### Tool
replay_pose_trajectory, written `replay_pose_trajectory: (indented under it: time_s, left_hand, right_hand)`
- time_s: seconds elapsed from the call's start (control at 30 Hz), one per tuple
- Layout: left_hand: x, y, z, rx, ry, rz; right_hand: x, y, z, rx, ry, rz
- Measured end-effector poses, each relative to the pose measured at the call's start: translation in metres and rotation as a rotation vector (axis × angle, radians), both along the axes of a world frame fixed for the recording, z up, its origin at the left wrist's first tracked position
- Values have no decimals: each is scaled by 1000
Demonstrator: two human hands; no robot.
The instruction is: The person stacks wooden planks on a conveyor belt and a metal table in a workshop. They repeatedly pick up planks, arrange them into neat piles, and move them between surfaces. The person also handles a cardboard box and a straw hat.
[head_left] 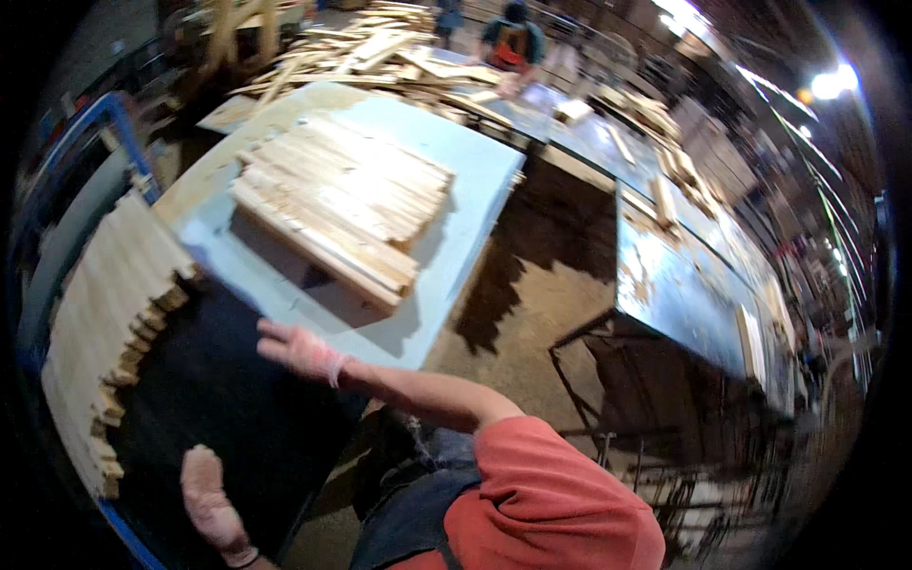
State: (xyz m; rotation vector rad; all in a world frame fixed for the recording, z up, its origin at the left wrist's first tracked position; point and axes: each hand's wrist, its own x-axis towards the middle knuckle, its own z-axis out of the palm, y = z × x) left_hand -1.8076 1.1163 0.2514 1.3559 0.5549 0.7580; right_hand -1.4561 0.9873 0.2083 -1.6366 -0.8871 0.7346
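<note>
Right grip uncurled, near pale-blue tabletop

jumbled heap of boards at back, distant person, long metal table, bright lamp

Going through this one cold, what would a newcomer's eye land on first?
Probably the bright pile of wooden strips on the pale blue table, above and left of centre. Next, the row of strips with a jagged end, along the left of the dark surface. The red sleeve stands out low right of centre, its right hand showing near the table's near edge.
</note>
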Motion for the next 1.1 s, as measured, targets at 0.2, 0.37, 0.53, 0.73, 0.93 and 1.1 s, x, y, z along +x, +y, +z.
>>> replay_pose_trajectory:
  time_s: [0.2, 0.37, 0.53, 0.73, 0.93, 1.1]
  left_hand:
    - [167, -137, -22, -190, -18, -556]
    - [211, -203, -47, -251, 96, -861]
    - [246, -267, -52, -211, 320, -1017]
    - [314, -366, -122, -281, 476, -1021]
    - [403, -473, -198, -80, 512, -1135]
    - [465, -619, -172, 356, 612, -1465]
  right_hand:
    - [-48, -224, -19, -111, 444, -20]
    - [-44, -343, -80, -199, 446, -459]
    - [-29, -445, -127, -169, 479, -696]
    - [-3, -595, -189, -242, 653, -774]
    - [7, -733, -198, -292, 426, -1029]
    - [-14, -813, -177, -88, 529, -1270]
